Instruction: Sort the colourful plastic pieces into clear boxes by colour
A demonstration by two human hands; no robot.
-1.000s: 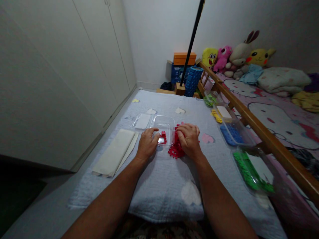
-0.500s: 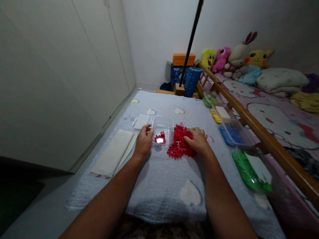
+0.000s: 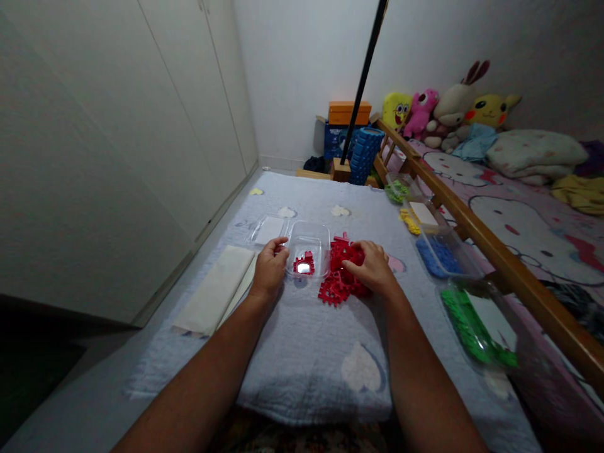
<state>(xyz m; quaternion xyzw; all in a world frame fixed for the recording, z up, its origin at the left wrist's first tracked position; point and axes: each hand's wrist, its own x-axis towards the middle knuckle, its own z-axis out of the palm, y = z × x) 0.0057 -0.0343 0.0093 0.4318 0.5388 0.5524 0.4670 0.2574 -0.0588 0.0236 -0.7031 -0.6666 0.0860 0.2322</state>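
Observation:
A clear plastic box (image 3: 309, 230) stands on the cloth in front of me, with a few red toothed pieces (image 3: 304, 264) at its near end. My left hand (image 3: 271, 267) is closed at the left wall of this box, thumb and fingers on its rim. To the right of the box lies a heap of red plastic building pieces (image 3: 336, 290), flat with notched edges. Over the heap's right side, my right hand (image 3: 374, 264) has curled fingers, its thumb and fingertips closed on a red piece. The fingers partly hide that piece.
A clear lid with a white label (image 3: 270, 230) and a folded beige cloth (image 3: 214, 292) lie to the left. Along the right edge stand boxes of light green (image 3: 397, 190), yellow (image 3: 409, 221), blue (image 3: 436, 257) and green pieces (image 3: 465, 321), beside a wooden bed rail (image 3: 509, 277).
My right hand has shifted slightly left over the heap, and its front red pieces have moved a little. My left hand stays at the box.

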